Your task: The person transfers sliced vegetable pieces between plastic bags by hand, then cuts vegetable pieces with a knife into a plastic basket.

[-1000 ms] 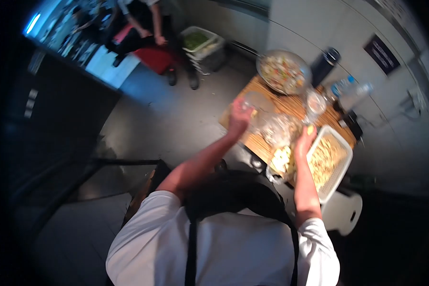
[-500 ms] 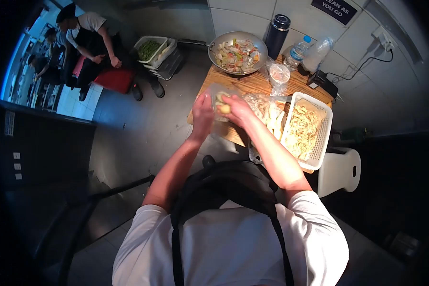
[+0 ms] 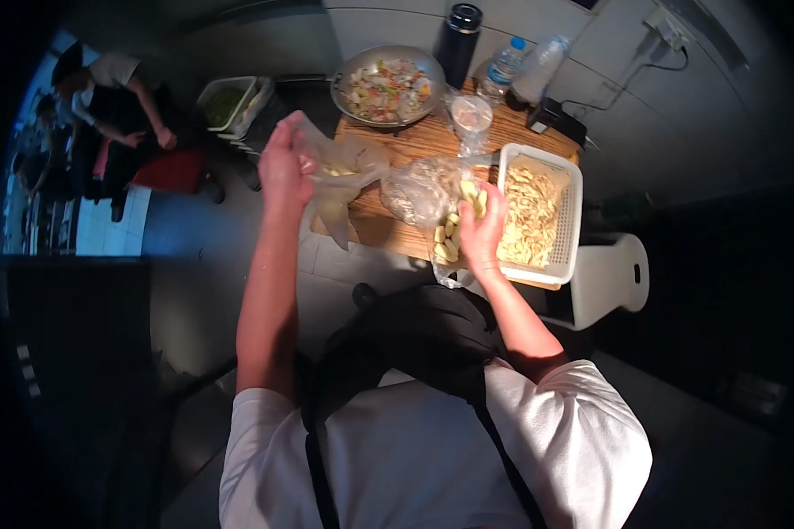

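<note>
High at the table's left edge, my left hand point(image 3: 284, 167) is closed on a clear plastic bag point(image 3: 344, 166), which hangs open with some pale pieces inside. My right hand point(image 3: 483, 234) is over the right half of the table, fingers curled round a few pale yellow food chunks point(image 3: 474, 196). Just beside it lies a pile of similar chunks point(image 3: 447, 240); their exact kind cannot be made out. Between the hands sits a knotted-looking clear bag point(image 3: 419, 189) with pale contents.
On the wooden table point(image 3: 384, 225) stand a white basket point(image 3: 577, 212) of pale sliced strips, a metal pan point(image 3: 335, 88) of mixed scraps, a dark flask point(image 3: 460, 48), a water bottle point(image 3: 505, 66) and a wrapped tub point(image 3: 472, 119). A person point(image 3: 106, 97) sits at far left.
My hands were together at the bag; now they are apart. The left has lifted the bag left and up, while the right has moved right to the chunks. The view has shifted.
</note>
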A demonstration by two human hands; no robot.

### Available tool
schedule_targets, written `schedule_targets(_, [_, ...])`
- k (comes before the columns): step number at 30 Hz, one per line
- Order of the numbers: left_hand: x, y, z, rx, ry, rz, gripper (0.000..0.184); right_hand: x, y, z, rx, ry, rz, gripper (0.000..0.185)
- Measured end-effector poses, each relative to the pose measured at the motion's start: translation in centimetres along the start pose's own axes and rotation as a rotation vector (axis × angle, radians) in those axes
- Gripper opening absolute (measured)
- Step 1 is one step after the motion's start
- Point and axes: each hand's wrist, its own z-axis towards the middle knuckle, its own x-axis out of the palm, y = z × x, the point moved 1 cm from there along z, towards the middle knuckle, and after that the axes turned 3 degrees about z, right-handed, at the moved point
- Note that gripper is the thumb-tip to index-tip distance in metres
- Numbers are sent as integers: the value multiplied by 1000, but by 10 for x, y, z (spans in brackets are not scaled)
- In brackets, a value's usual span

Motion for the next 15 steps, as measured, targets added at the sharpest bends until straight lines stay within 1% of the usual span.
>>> schedule_targets(1, [4, -4, -8, 31, 18, 29, 33, -19, -24, -3, 19, -95, -137, 51])
schedule_targets(2, [2, 3, -9, -2, 25, 57, 33, -39, -47, -8, 35, -189, -272, 57])
schedule_targets(4, [-6, 24, -5, -54, 35, 113, 33, -89, -86, -20, 138, -306, -442, 66])
schedule_targets(6, [-12, 56, -8, -121, 21, 111, 32, -121, -93, -40, 452, -337, -749, 73])
schedule_targets(8, [-17, 81, -13, -164, 1, 146, 32, -133, -139, -75, 550, -327, -591, 75])
schedule_targets(9, [-16, 88, -12, -149, 17, 155, 33, -134, -157, -87, 597, -319, -513, 77])
schedule_targets(12, [-24, 107, -18, -98, 20, 200, 34, -130, -174, -83, 776, -368, -369, 76])
schedule_targets(13, [-24, 110, -17, -64, 7, 227, 35, -130, -174, -74, 730, -357, -436, 76])
schedule_targets(14, [-26, 111, -16, -26, -7, 255, 36, -133, -188, -69, 652, -343, -431, 75])
schedule_targets(15, [-26, 108, -20, -24, 9, 253, 38, -138, -190, -58, 709, -292, -409, 74])
